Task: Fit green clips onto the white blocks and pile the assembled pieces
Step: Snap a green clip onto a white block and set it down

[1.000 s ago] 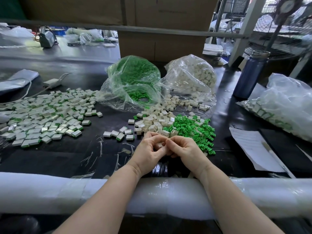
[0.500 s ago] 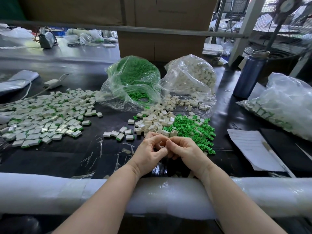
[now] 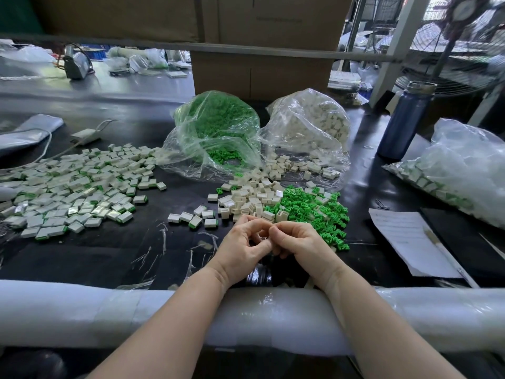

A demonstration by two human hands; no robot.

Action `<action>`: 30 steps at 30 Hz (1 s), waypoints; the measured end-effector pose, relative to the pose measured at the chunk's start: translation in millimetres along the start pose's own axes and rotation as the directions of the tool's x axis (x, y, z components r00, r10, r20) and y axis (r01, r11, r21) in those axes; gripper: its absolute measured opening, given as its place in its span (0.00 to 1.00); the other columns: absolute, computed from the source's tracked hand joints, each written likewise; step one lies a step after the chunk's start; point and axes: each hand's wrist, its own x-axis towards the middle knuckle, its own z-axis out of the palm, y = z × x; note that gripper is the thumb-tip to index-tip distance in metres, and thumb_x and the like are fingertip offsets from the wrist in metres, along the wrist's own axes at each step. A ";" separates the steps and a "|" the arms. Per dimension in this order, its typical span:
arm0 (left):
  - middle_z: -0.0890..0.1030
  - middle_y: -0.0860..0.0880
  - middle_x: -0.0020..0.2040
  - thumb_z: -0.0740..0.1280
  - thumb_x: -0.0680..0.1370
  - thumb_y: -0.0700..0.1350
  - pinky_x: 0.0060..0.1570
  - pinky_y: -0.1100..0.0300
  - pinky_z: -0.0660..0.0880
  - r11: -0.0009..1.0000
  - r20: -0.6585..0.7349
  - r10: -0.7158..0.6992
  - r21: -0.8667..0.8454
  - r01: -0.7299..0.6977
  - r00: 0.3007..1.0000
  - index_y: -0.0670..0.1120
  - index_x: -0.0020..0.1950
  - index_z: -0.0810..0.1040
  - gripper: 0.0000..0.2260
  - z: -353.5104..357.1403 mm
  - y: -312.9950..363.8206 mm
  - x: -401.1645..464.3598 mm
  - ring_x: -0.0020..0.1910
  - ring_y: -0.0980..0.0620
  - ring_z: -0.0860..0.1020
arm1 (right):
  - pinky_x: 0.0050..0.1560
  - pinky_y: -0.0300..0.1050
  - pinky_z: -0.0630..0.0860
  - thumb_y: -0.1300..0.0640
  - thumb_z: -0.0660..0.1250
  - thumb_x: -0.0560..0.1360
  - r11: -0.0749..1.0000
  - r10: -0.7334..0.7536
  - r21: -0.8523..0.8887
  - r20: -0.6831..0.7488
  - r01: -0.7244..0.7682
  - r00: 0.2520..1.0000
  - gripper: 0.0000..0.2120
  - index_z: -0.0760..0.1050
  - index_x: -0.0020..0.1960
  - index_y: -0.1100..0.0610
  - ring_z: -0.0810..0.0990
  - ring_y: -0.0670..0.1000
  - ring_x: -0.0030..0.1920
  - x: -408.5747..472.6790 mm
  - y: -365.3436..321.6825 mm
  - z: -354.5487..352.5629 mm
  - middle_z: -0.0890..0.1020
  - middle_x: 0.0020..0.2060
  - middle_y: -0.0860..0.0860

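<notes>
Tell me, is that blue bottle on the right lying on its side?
No. The blue bottle stands upright on the dark table, beside the big bag of finished pieces.

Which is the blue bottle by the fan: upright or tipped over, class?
Upright. The blue bottle stands on its base on the black table, with its metal cap at the top.

Loose green clips [image 3: 314,207] heaped on the dark table, touching a heap of bare white blocks [image 3: 251,196] at left. Assembled pieces [image 3: 73,191], white with green edges, spread flat far left; a few more [image 3: 195,218] lay between.
</notes>
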 end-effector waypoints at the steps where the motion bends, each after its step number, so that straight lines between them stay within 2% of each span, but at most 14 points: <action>1: 0.70 0.50 0.47 0.67 0.75 0.36 0.44 0.73 0.71 1.000 0.001 0.001 0.002 -0.001 1.000 0.45 0.47 0.79 0.05 0.1 0.2 0.0 0.39 0.55 0.71 | 0.31 0.32 0.70 0.61 0.62 0.77 1.000 0.001 0.002 0.003 -0.001 1.000 0.09 0.80 0.42 0.58 0.74 0.41 0.29 -0.1 -0.3 -0.1 0.77 0.27 0.45; 10: 0.71 0.48 0.50 0.67 0.74 0.36 0.49 0.70 0.71 0.997 0.039 0.001 0.082 -0.004 0.999 0.51 0.44 0.77 0.09 -0.2 -1.4 -0.2 0.41 0.54 0.72 | 0.32 0.33 0.70 0.63 0.64 0.75 0.999 0.023 0.023 -0.022 -0.022 0.999 0.07 0.81 0.43 0.62 0.72 0.44 0.29 -0.3 0.5 -0.6 0.77 0.28 0.51; 17: 0.70 0.48 0.50 0.65 0.74 0.35 0.49 0.65 0.71 0.990 0.077 0.013 0.140 -0.023 0.997 0.51 0.43 0.75 0.10 1.6 -2.1 -0.4 0.41 0.53 0.71 | 0.30 0.32 0.69 0.65 0.66 0.73 0.993 0.049 0.107 -0.011 -0.048 0.999 0.06 0.81 0.42 0.64 0.72 0.42 0.27 -1.1 0.8 -2.4 0.78 0.26 0.49; 20: 0.70 0.49 0.50 0.65 0.73 0.40 0.54 0.57 0.73 0.984 0.083 0.004 0.175 -0.019 0.997 0.48 0.45 0.76 0.04 2.9 -2.6 -0.6 0.45 0.47 0.74 | 0.30 0.33 0.68 0.66 0.66 0.73 0.987 0.065 0.147 -0.017 -0.062 0.998 0.07 0.82 0.39 0.61 0.71 0.43 0.26 -0.9 0.6 -1.7 0.78 0.26 0.50; 23: 0.70 0.49 0.50 0.63 0.70 0.45 0.55 0.51 0.72 0.977 0.080 -0.019 0.212 0.002 0.997 0.46 0.47 0.76 0.08 3.2 -1.9 -0.9 0.48 0.46 0.74 | 0.29 0.33 0.67 0.67 0.66 0.73 0.985 0.071 0.159 -0.022 -0.066 0.997 0.09 0.82 0.37 0.60 0.70 0.43 0.26 -1.2 0.0 -1.2 0.77 0.25 0.50; 30: 0.70 0.50 0.51 0.61 0.67 0.48 0.55 0.50 0.72 0.972 0.083 -0.042 0.234 0.021 0.996 0.46 0.48 0.76 0.12 3.3 -1.1 -1.7 0.48 0.47 0.74 | 0.27 0.32 0.68 0.68 0.65 0.73 0.984 0.072 0.164 -0.024 -0.067 0.997 0.09 0.82 0.38 0.62 0.70 0.42 0.24 -2.2 -2.1 -1.2 0.77 0.24 0.50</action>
